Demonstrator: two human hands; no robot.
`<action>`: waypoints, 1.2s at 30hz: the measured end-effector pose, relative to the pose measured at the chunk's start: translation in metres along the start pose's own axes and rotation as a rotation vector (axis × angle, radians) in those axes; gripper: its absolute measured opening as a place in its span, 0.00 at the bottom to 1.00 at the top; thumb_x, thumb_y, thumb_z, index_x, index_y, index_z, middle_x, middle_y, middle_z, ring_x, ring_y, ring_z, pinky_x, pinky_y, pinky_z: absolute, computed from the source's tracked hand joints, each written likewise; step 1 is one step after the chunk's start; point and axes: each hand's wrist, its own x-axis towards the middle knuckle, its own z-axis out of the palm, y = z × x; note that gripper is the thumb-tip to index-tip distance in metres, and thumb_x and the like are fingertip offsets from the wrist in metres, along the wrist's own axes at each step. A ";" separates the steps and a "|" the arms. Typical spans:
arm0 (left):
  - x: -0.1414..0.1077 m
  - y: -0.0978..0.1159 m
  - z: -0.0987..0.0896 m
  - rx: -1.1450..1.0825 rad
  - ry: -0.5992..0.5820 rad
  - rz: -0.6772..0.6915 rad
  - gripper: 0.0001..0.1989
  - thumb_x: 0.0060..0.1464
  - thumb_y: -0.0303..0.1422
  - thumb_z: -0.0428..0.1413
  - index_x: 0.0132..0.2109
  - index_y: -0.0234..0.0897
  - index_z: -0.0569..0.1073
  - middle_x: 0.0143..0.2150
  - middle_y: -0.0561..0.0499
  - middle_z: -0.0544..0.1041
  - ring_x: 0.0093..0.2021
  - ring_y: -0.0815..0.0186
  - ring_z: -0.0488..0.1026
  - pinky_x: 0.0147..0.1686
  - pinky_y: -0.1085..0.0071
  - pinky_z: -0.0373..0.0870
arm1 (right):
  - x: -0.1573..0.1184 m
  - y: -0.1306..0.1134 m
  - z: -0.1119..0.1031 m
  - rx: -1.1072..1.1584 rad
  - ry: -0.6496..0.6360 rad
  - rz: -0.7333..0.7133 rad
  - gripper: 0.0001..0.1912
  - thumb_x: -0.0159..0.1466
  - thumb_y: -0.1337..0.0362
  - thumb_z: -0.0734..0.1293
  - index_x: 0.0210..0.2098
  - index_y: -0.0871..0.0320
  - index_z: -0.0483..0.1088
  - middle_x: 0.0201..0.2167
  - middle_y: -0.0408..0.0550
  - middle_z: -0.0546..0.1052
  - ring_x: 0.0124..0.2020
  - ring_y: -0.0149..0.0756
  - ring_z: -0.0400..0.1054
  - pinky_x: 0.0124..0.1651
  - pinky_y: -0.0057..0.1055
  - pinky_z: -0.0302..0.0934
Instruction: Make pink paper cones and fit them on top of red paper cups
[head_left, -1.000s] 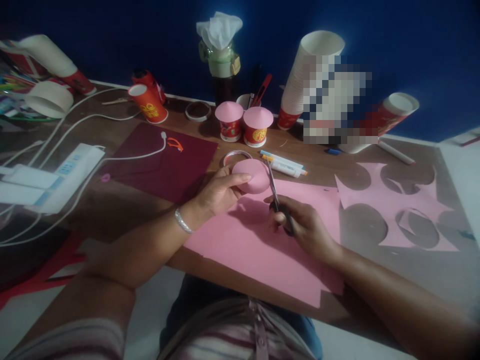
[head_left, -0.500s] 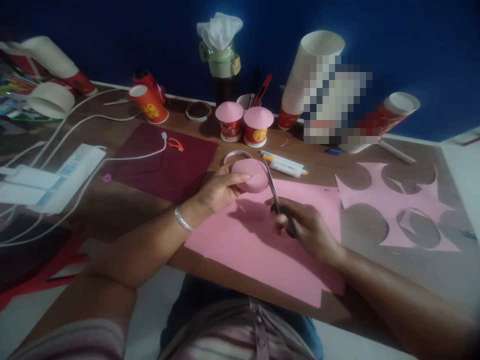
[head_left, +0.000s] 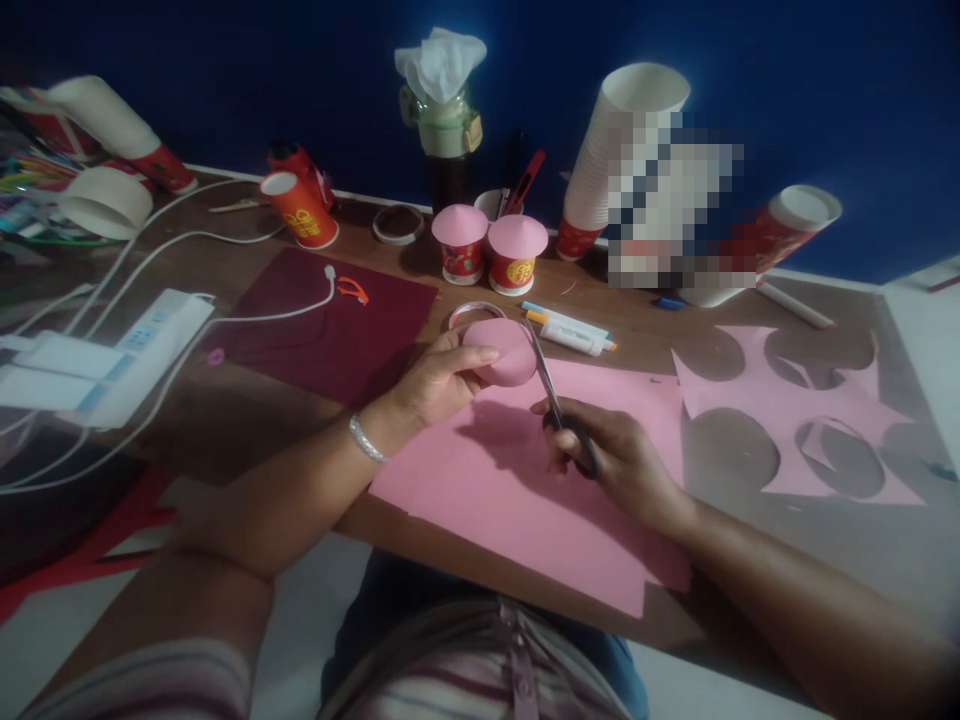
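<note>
Pinched in my left hand (head_left: pixel 442 378) is a round piece of pink paper (head_left: pixel 511 352), held above a pink sheet (head_left: pixel 517 500) that lies on the table. My right hand (head_left: pixel 607 450) is closed around the dark handles of a pair of scissors (head_left: pixel 553 395). The scissor blades point up and lie along the right edge of the round paper; whether they touch it I cannot tell. Just behind stand two red paper cups (head_left: pixel 460 262) topped with pink paper cones (head_left: pixel 517 236).
To the right lies a pink sheet with round holes (head_left: pixel 817 405). Markers (head_left: pixel 574 335) and a tape roll (head_left: pixel 469 308) are behind my hands. A dark red sheet (head_left: pixel 322 340), a white cable, a power strip (head_left: pixel 142 360) and an orange cup (head_left: pixel 298 212) are leftward. Stacked cups (head_left: pixel 622 150) stand behind.
My right hand and the scissor handles have shifted very slightly right. The round pink paper and my left hand look the same.
</note>
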 end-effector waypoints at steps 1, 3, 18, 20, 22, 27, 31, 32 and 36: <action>0.000 0.000 0.000 -0.002 0.001 -0.001 0.15 0.49 0.28 0.68 0.46 0.34 0.81 0.39 0.50 0.82 0.39 0.69 0.77 0.42 0.75 0.74 | 0.000 0.000 0.000 0.002 0.000 0.000 0.22 0.72 0.46 0.67 0.48 0.61 0.75 0.22 0.41 0.73 0.23 0.29 0.67 0.30 0.27 0.66; 0.000 0.000 -0.001 0.007 -0.002 -0.002 0.14 0.49 0.28 0.68 0.45 0.34 0.81 0.38 0.50 0.81 0.38 0.69 0.77 0.42 0.75 0.74 | -0.001 -0.001 0.000 0.000 -0.003 0.001 0.23 0.72 0.46 0.67 0.49 0.61 0.75 0.22 0.41 0.73 0.23 0.29 0.66 0.30 0.27 0.66; 0.001 0.000 -0.008 0.069 0.043 0.013 0.14 0.51 0.30 0.67 0.45 0.35 0.79 0.37 0.51 0.80 0.36 0.68 0.76 0.41 0.72 0.72 | -0.004 -0.002 -0.001 0.012 -0.004 0.027 0.21 0.71 0.47 0.69 0.48 0.61 0.76 0.21 0.41 0.74 0.23 0.29 0.66 0.29 0.28 0.66; 0.000 0.001 -0.008 0.061 0.039 0.009 0.14 0.51 0.30 0.67 0.45 0.35 0.78 0.36 0.51 0.79 0.35 0.68 0.75 0.41 0.72 0.72 | -0.005 -0.001 -0.001 0.007 -0.002 0.024 0.22 0.71 0.47 0.68 0.49 0.61 0.76 0.21 0.41 0.74 0.23 0.29 0.66 0.29 0.28 0.67; 0.000 0.001 -0.007 0.055 0.032 0.009 0.14 0.51 0.30 0.68 0.46 0.35 0.78 0.35 0.52 0.79 0.34 0.69 0.74 0.41 0.72 0.73 | -0.005 -0.001 0.000 -0.001 0.007 0.025 0.22 0.71 0.46 0.68 0.49 0.60 0.76 0.21 0.41 0.74 0.22 0.29 0.66 0.29 0.28 0.67; 0.001 0.000 -0.005 0.038 0.008 0.015 0.16 0.51 0.29 0.68 0.48 0.36 0.79 0.37 0.51 0.79 0.36 0.69 0.75 0.43 0.72 0.74 | -0.005 -0.003 0.001 -0.019 0.035 0.042 0.22 0.70 0.46 0.69 0.48 0.60 0.76 0.21 0.41 0.74 0.22 0.30 0.67 0.29 0.28 0.68; 0.001 0.000 -0.006 0.015 0.018 0.021 0.15 0.50 0.27 0.68 0.47 0.36 0.79 0.38 0.52 0.79 0.37 0.69 0.75 0.42 0.73 0.74 | -0.005 -0.005 0.001 -0.029 0.036 0.047 0.24 0.69 0.44 0.69 0.48 0.60 0.76 0.21 0.41 0.73 0.22 0.30 0.67 0.28 0.29 0.67; 0.001 0.000 -0.007 0.018 0.025 0.022 0.15 0.50 0.28 0.68 0.46 0.36 0.78 0.38 0.52 0.79 0.37 0.69 0.75 0.42 0.73 0.73 | -0.005 -0.005 0.000 -0.026 0.036 0.048 0.24 0.69 0.44 0.69 0.48 0.60 0.76 0.21 0.41 0.73 0.22 0.30 0.67 0.27 0.29 0.67; 0.001 0.001 -0.008 0.051 0.052 0.010 0.16 0.50 0.30 0.68 0.47 0.36 0.79 0.38 0.51 0.80 0.37 0.67 0.75 0.43 0.71 0.72 | -0.004 -0.005 -0.001 -0.013 0.034 0.062 0.25 0.68 0.44 0.71 0.47 0.61 0.76 0.22 0.41 0.73 0.21 0.29 0.66 0.27 0.29 0.67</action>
